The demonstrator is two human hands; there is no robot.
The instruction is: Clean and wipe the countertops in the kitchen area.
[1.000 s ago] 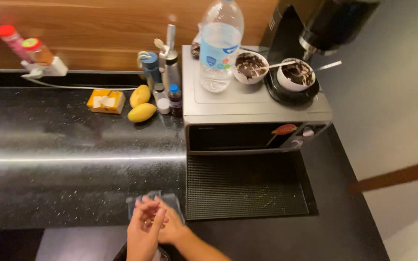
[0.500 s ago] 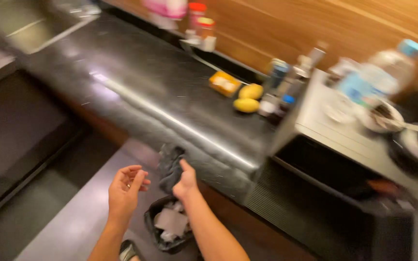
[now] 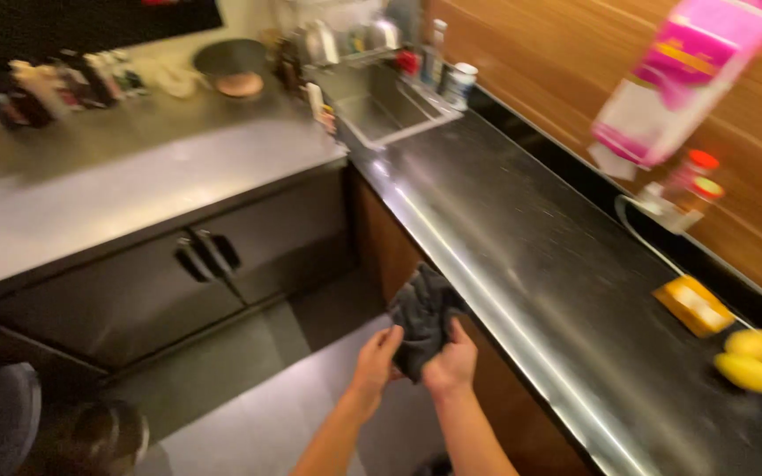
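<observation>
Left hand [image 3: 379, 351] and right hand [image 3: 451, 363], both grasping a crumpled dark grey cloth [image 3: 423, 317], held over the grey tiled floor [image 3: 284, 397] just beside the edge of the long glossy black bench [image 3: 522, 238]. On the bench, well apart: orange sponge [image 3: 695, 305], two yellow mangoes [image 3: 751, 360]. Farther off: steel sink [image 3: 379, 113], dark cabinet doors [image 3: 178, 273], wood-panelled wall [image 3: 557, 79].

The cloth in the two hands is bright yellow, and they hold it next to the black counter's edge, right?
Not quite. The cloth is dark grey, not yellow, as the head view shows. The left hand and right hand do hold it beside the black counter edge.
</observation>
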